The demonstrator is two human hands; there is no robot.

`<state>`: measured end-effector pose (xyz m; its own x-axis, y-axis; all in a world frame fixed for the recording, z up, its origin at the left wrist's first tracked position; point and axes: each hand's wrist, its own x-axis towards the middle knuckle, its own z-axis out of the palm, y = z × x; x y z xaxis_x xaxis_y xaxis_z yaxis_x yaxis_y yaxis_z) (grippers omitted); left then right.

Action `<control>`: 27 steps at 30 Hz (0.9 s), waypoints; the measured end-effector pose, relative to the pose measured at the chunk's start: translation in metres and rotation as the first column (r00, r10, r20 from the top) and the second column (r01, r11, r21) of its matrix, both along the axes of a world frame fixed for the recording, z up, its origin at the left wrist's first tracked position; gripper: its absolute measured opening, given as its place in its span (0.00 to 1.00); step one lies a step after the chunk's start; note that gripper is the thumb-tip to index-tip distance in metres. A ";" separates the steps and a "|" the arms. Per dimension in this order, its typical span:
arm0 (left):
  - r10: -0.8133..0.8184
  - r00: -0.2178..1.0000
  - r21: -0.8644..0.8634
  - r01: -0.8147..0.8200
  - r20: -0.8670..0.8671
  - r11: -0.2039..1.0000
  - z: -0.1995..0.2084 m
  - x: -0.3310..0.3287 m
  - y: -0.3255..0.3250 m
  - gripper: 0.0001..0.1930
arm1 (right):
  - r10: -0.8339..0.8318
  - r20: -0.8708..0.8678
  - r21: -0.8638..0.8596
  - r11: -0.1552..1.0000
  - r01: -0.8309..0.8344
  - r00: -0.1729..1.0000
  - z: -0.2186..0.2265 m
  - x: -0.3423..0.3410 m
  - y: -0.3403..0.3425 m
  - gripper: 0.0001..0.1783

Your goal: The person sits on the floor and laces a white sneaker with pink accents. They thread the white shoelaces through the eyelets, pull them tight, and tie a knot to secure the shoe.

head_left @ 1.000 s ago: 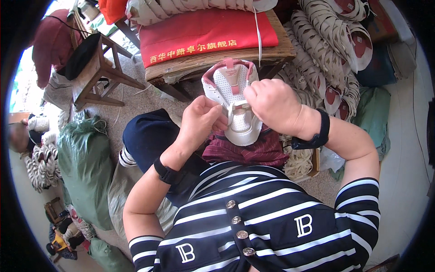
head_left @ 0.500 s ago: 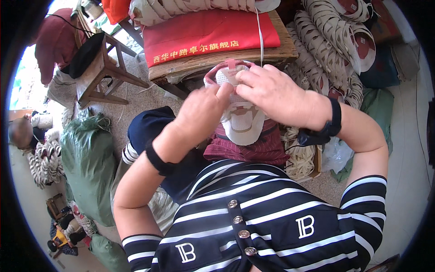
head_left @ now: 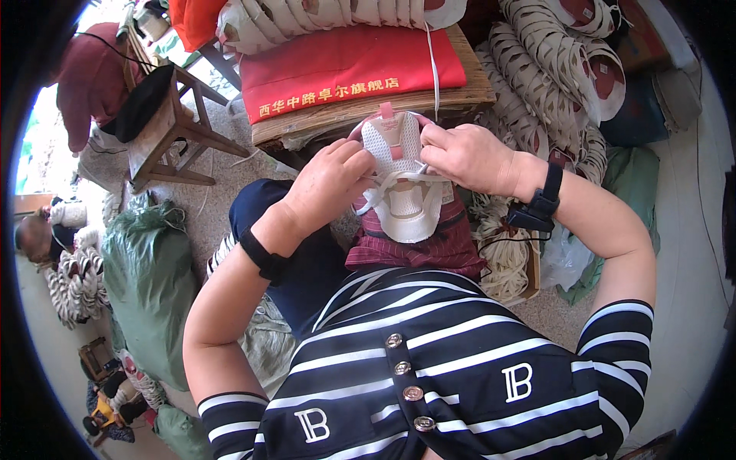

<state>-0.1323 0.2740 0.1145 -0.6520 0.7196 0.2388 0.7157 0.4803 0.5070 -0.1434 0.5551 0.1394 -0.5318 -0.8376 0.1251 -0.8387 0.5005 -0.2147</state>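
A white shoe upper (head_left: pixel 412 228) with a mesh tongue and a pink pull tab rests on my lap over a maroon striped cloth (head_left: pixel 415 257), its toe toward me. A white shoelace (head_left: pixel 424 175) runs across its eyelet area. At the right side of the upper, my right hand (head_left: pixel 474 159) is closed, its thumb and fingers pinching the lace. My left hand (head_left: pixel 326 184) is closed at the left side, with a lace loop coming out by its curled fingers. The fingertips of the left hand are partly hidden.
Ahead stands a wooden table (head_left: pixel 368 114) with a red printed cloth (head_left: pixel 353 73) and a row of nested uppers (head_left: pixel 330 19). More stacked uppers (head_left: pixel 537 73) lie at right, above a box of laces (head_left: pixel 506 264). Green sacks (head_left: pixel 149 284) and a wooden stool (head_left: pixel 172 138) are at left.
My hands have moved apart from the middle of the upper, the left going left and the right going right. The tongue and the lace across the upper now show.
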 end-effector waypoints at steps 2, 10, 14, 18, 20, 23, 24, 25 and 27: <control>0.018 1.000 0.017 -0.019 0.026 1.000 0.001 -0.002 0.003 0.09 | -0.015 0.059 -0.088 0.996 0.020 0.998 -0.001 0.001 -0.001 0.11; 0.307 0.916 0.163 -0.355 0.259 0.921 -0.014 0.015 0.021 0.05 | -0.242 0.572 -0.303 0.826 0.476 0.784 -0.016 0.008 -0.023 0.08; 0.360 0.871 0.293 -0.459 0.335 0.839 -0.012 0.025 0.024 0.05 | -0.144 0.778 -0.386 0.659 0.646 0.611 -0.018 0.012 -0.031 0.05; 0.188 0.897 0.505 -0.387 0.400 0.772 0.067 0.025 0.031 0.06 | 0.001 0.618 -0.514 0.757 0.403 0.786 0.041 0.028 -0.049 0.05; 0.098 0.994 0.644 -0.102 0.042 0.759 0.129 0.017 0.026 0.05 | 0.078 0.562 -0.571 0.757 0.318 0.824 0.075 0.028 -0.055 0.05; 0.049 0.956 0.724 -0.252 0.289 0.642 0.140 -0.002 0.024 0.08 | 0.036 0.851 -0.370 0.748 0.551 0.523 0.097 0.012 -0.052 0.06; 0.024 0.924 0.664 -0.292 0.381 0.689 0.122 -0.010 0.024 0.08 | 0.030 0.883 -0.356 0.691 0.629 0.468 0.093 0.009 -0.051 0.07; 0.010 0.882 0.594 -0.325 0.471 0.736 0.099 -0.015 0.023 0.09 | 0.034 0.912 -0.337 0.630 0.699 0.409 0.084 0.006 -0.050 0.07; -0.041 0.713 0.426 -0.370 0.700 0.826 0.066 -0.005 0.024 0.12 | -0.017 0.869 -0.397 0.570 0.719 0.494 0.068 0.000 -0.050 0.07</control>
<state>-0.1369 0.2982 0.1809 -0.8734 0.4868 -0.0128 0.0313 0.0823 0.9961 -0.1436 0.5049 0.2075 -0.9262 -0.3653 -0.0931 0.0508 0.1235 -0.9910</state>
